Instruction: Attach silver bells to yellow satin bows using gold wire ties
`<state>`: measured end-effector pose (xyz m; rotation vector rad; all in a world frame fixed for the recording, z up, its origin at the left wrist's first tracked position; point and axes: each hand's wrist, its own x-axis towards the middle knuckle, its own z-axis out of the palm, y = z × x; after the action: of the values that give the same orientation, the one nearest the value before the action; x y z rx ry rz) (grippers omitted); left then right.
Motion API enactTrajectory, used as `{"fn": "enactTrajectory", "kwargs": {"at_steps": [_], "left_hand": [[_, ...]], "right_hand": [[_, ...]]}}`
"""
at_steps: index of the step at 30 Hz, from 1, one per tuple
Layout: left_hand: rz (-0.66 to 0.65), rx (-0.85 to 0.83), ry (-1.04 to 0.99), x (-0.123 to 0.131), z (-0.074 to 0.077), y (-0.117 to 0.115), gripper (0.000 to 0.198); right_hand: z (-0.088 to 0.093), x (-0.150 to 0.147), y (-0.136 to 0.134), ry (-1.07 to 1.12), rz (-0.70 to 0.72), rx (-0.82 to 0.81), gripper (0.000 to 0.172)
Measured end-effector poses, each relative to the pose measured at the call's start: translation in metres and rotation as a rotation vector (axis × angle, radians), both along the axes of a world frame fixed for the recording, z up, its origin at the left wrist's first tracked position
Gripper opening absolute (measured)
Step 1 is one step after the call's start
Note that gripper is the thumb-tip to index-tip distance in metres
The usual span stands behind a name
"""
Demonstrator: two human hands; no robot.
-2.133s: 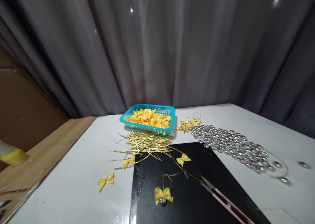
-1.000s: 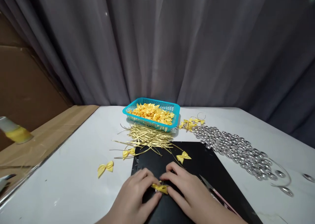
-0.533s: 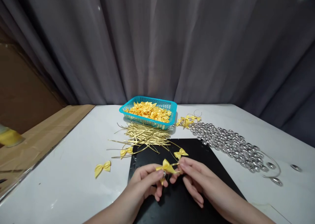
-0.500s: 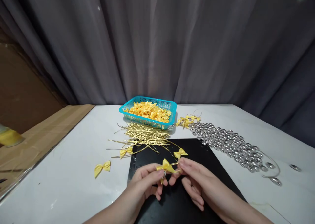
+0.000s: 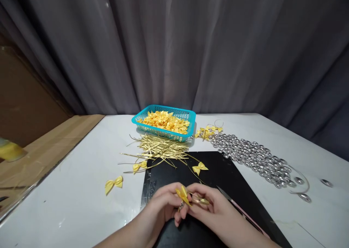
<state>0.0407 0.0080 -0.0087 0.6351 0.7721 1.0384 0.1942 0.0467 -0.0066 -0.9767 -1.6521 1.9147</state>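
My left hand (image 5: 166,204) pinches a yellow ribbon bow (image 5: 183,194) above the black mat (image 5: 174,175), with a small silver bead (image 5: 181,205) under it at the fingertips. A gold wire tie (image 5: 201,200) runs from the bow in a loose loop into my right hand (image 5: 211,206). The fingers of my right hand are closed on this tie and come up against the bow; their tips are partly hidden. Another yellow bow (image 5: 200,167) lies on the mat just beyond the hands.
A teal basket (image 5: 192,126) of yellow bows stands at the back, with a pile of gold ties (image 5: 163,148) before it. Silver beads (image 5: 253,159) spread to the right. A slim pink-edged tool (image 5: 247,215) lies partly under my right forearm. More bows (image 5: 113,184) lie left.
My right hand has moved in against the bow and turned, bringing the wire tie round into a loop. The bow has tilted in my left hand. The pink-edged tool has come into view.
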Motion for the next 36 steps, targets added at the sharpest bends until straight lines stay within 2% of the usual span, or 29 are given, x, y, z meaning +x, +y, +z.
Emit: {"fn": "enactTrajectory", "kwargs": {"at_steps": [4,8,12,15,18,23,27,29,32,36], "left_hand": [[-0.019,-0.015,-0.095,-0.004,-0.006,-0.001,0.014],[-0.069,-0.063,-0.157,-0.008,-0.003,-0.001,0.028],[-0.086,-0.041,-0.119,-0.011,0.0,0.0,0.02],[-0.11,-0.061,-0.166,-0.012,0.0,0.001,0.011],[-0.115,-0.075,-0.169,-0.012,-0.002,0.003,0.008],[-0.091,-0.045,-0.136,-0.012,-0.003,0.005,0.022],[-0.088,-0.037,-0.077,-0.011,-0.001,0.005,0.028],[-0.1,-0.028,-0.043,-0.011,-0.001,0.004,0.028],[-0.123,0.002,-0.039,-0.01,-0.002,0.003,0.029],[-0.149,0.03,-0.058,-0.01,-0.002,0.003,0.032]], "right_hand": [[0.001,0.008,0.005,-0.237,0.005,0.27,0.027],[0.012,0.016,0.007,-0.242,0.002,0.447,0.025],[0.024,0.021,0.008,-0.226,0.056,0.326,0.028],[0.031,0.024,0.011,-0.234,0.104,0.212,0.024],[0.038,0.031,0.014,-0.242,0.102,0.196,0.023],[0.048,0.04,0.015,-0.208,0.099,0.149,0.026],[0.045,0.036,0.011,-0.167,0.139,0.132,0.027],[0.04,0.032,0.008,-0.19,0.132,0.237,0.024],[0.033,0.026,0.005,-0.25,0.152,0.481,0.015],[0.02,0.023,-0.001,-0.272,0.184,1.033,0.026]]}}
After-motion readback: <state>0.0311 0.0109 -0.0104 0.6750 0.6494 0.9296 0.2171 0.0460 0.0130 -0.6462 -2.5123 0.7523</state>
